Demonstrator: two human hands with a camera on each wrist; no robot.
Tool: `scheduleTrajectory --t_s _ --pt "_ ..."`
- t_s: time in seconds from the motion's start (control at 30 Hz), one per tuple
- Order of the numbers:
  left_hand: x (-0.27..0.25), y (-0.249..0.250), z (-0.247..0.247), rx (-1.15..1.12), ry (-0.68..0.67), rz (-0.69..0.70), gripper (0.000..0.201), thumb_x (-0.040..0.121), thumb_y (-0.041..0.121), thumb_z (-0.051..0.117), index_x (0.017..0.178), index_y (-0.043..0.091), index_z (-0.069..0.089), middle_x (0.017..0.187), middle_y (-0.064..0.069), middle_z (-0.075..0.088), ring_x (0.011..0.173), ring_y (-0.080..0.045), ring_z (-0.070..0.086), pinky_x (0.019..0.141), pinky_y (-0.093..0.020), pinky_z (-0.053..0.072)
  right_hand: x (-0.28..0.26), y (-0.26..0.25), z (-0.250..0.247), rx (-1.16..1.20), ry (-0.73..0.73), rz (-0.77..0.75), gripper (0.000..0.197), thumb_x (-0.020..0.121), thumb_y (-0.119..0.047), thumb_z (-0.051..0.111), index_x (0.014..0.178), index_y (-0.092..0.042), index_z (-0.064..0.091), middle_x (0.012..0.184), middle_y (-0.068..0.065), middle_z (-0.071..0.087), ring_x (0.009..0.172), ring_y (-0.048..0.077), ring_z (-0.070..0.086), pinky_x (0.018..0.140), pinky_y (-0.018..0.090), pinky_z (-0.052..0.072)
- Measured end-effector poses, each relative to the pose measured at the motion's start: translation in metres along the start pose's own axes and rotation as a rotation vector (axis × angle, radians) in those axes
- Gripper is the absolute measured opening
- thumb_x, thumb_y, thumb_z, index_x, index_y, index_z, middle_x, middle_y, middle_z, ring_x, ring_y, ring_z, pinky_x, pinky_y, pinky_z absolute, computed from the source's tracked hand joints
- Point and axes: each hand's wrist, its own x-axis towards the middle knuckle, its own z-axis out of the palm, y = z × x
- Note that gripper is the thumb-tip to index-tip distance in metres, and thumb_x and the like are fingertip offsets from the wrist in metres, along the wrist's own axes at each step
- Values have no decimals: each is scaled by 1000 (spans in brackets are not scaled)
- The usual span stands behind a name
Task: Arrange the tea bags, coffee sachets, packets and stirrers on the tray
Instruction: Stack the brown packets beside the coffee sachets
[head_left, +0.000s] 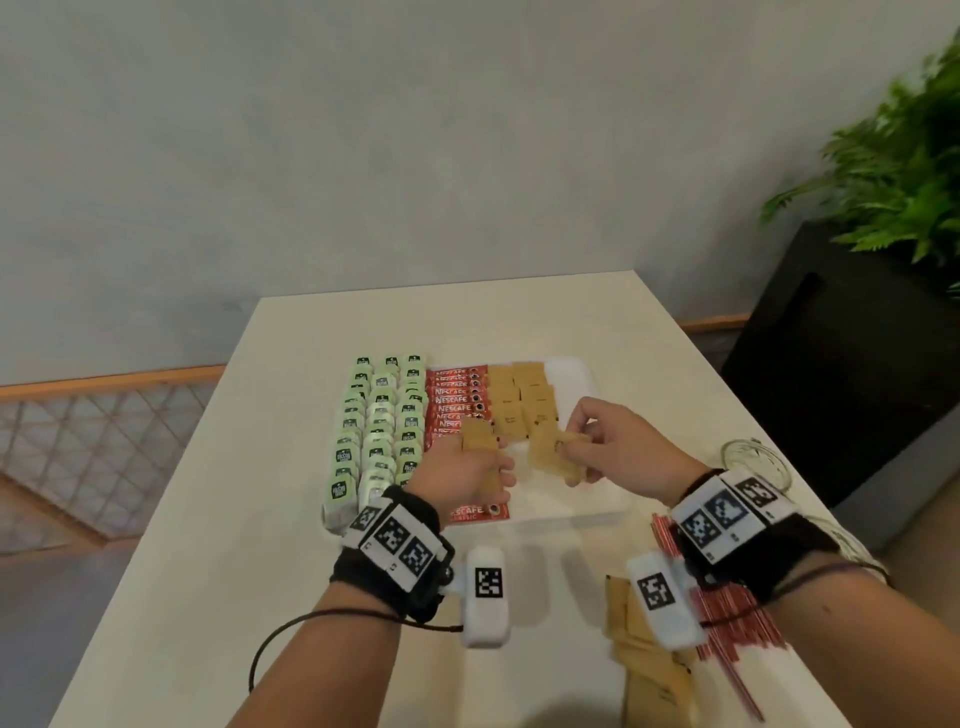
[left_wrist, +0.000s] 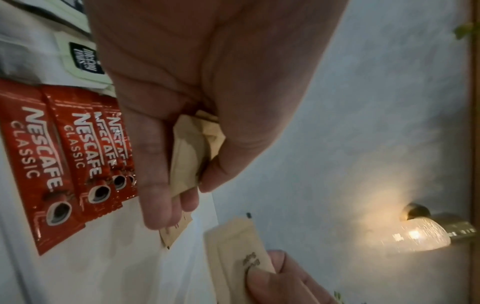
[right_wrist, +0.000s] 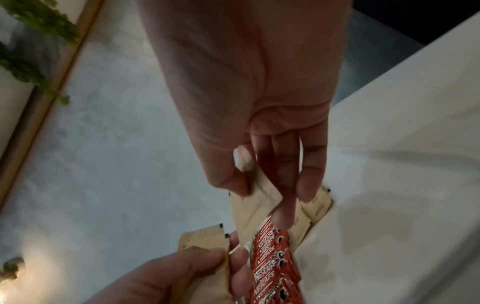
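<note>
A white tray (head_left: 571, 376) holds green tea bags (head_left: 379, 431) in columns on its left, red coffee sachets (head_left: 457, 395) down the middle and brown packets (head_left: 524, 400) to the right. My left hand (head_left: 491, 467) grips a small stack of brown packets (head_left: 478, 439) over the sachets; in the left wrist view thumb and fingers curl round that stack (left_wrist: 187, 156). My right hand (head_left: 582, 441) pinches more brown packets (head_left: 556, 457) above the tray's bare right part, thumb against fingers on them (right_wrist: 262, 193). The two hands are close together.
Loose brown packets (head_left: 644, 665) and a bundle of red stirrers (head_left: 732, 618) lie on the white table (head_left: 208, 571) under my right wrist. A glass jar (head_left: 753, 460) stands by the right edge. A black planter (head_left: 841, 364) with a green plant is beyond it.
</note>
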Motion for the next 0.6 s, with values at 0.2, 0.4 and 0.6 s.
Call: scheduleTrajectory --t_s 0.2,0.4,0.6 --pt "-7 12 4 69 -63 51 27 94 0 55 120 6 59 110 -14 69 88 -22 69 86 -43 59 -8 -15 -8 -122 -118 -43 11 89 -5 63 93 -14 67 87 8 61 67 15 65 64 31 59" --pt "-7 6 7 4 -159 74 33 89 0 62 119 12 64 116 -5 69 105 -20 68 82 -41 60 5 -18 -7 -126 -127 -11 12 89 -14 69 99 -8 69 77 16 64 65 17 61 62 28 58" --pt "6 -3 6 -54 -50 149 33 91 4 64 122 14 63 108 -2 74 96 -18 71 74 -33 61 17 -7 8 96 -14 67 27 86 -18 72 100 4 65 73 5 57 58 10 56 51 24 47"
